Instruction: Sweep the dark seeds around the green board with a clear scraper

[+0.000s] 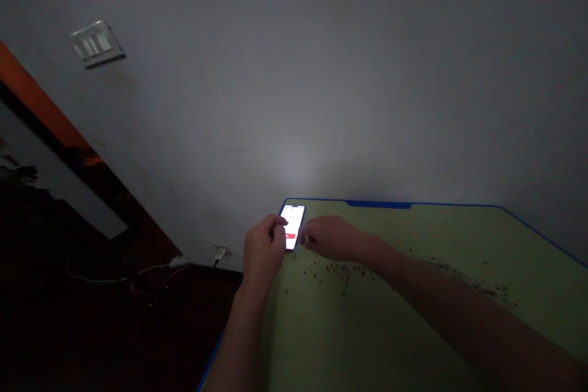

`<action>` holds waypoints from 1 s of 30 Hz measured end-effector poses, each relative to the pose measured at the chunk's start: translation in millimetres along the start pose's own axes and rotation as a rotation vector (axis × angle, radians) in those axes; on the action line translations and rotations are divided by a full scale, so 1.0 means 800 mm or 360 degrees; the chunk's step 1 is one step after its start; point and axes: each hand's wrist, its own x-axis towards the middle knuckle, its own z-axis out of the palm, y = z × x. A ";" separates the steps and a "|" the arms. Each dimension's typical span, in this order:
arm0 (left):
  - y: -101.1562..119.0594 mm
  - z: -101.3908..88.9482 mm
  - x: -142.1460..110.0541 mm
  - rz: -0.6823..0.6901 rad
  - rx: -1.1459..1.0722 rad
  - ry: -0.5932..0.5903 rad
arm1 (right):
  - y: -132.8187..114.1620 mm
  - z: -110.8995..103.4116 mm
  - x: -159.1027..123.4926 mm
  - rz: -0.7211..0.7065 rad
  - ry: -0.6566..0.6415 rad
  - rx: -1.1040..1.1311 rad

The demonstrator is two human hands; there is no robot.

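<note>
A phone with a lit white screen and a red button lies at the far left corner of the pale green table. My left hand is curled at the phone's left edge, its fingers closed against it and one fingertip over the screen. Just right of the phone, my right hand has its fingers bent in a pinch; whatever is between them is too dark and small to make out. Small dark bits lie scattered on the table near my right wrist, and more dark bits lie beyond the right forearm.
The table has a blue rim and stands against a grey wall. A switch plate is at upper left. Low on the wall are a plug and white cables. The left side is dark, with an orange-brown door frame.
</note>
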 end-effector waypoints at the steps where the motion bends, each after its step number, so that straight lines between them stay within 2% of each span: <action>1: 0.000 0.000 0.000 0.0004 0.0010 0.0002 | -0.001 0.001 0.002 -0.0008 0.0019 -0.0035; 5: -0.001 0.001 0.000 0.0021 0.0008 -0.0007 | -0.005 0.011 -0.001 -0.0032 0.0065 -0.0141; 9: 0.000 0.001 -0.001 0.0030 0.0001 0.0008 | -0.016 0.020 -0.021 -0.0122 0.0063 -0.0193; 14: 0.002 0.000 -0.003 0.0003 0.0016 -0.0008 | -0.026 0.014 -0.047 -0.0264 0.0011 -0.0210; 18: 0.002 0.000 -0.002 0.0017 0.0011 0.0007 | -0.035 0.011 -0.041 -0.0295 0.0133 -0.0224; 24: 0.001 0.001 -0.001 0.0028 0.0032 -0.0004 | -0.056 0.030 -0.022 -0.0423 0.0178 -0.0175; 27: 0.002 0.000 -0.001 0.0032 0.0032 -0.0009 | -0.054 0.037 -0.034 -0.0445 0.0154 -0.0162; 30: 0.004 0.000 -0.001 0.0020 0.0025 -0.0015 | -0.041 0.034 -0.061 -0.0439 0.0071 -0.0133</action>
